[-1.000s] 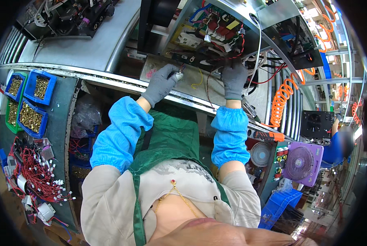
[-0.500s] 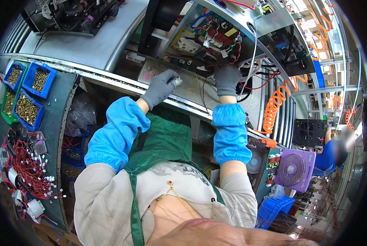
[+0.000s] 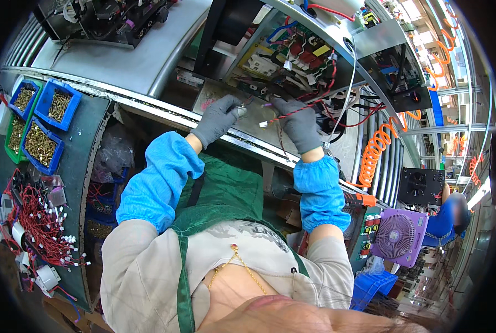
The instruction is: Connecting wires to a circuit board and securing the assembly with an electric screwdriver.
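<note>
My left hand (image 3: 217, 119), in a grey glove, is closed in a pinch in front of the opened metal chassis (image 3: 225, 50). Something small and thin shows at its fingertips, too small to name. My right hand (image 3: 299, 126), gloved too, is closed at the chassis's front edge, with a small purple tip (image 3: 268, 104) at its fingertips. Across its back runs a twisted red-and-black wire (image 3: 292, 112) that ends in a white connector (image 3: 263, 124). Inside the chassis sit a circuit board (image 3: 259, 62) and bundled cables.
Blue bins of screws (image 3: 59, 105) and a pile of red wires with white connectors (image 3: 40, 222) lie at left. Orange coiled hoses (image 3: 374, 150) hang at right, near a purple fan (image 3: 398, 236). Another person (image 3: 444, 219) sits far right. A second unit (image 3: 109, 22) stands far left.
My right hand has drawn back out of the chassis toward me, and the twisted wire with its white connector now lies across it. My left hand has barely moved.
</note>
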`<state>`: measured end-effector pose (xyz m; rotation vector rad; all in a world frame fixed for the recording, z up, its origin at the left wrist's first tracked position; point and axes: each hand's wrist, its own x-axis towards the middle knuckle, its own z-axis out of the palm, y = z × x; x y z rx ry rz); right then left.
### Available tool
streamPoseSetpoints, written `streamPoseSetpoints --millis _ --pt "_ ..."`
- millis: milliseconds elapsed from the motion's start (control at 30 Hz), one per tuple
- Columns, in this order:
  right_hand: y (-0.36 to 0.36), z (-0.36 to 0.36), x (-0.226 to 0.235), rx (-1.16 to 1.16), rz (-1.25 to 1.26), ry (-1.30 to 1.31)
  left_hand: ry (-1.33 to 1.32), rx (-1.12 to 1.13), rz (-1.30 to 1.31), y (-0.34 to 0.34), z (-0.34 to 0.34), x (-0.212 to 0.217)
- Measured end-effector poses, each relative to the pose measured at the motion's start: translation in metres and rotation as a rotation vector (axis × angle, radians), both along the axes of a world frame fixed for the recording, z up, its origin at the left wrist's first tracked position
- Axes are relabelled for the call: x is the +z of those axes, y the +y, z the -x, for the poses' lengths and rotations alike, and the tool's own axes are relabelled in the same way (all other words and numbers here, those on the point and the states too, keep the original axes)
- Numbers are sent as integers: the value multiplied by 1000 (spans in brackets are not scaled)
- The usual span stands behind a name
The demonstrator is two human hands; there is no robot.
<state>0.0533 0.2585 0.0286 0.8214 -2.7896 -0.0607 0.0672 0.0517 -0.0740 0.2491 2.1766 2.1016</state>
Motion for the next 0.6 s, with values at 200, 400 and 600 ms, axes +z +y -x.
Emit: streamPoseSetpoints --millis 200,400,600 --pt "-7 13 -18 51 32 62 92 -15 147 -3 3 13" --pt "-12 25 -15 56 5 43 157 37 91 8 13 6" --pt "-5 25 -11 113 -68 -92 345 97 207 9 17 12"
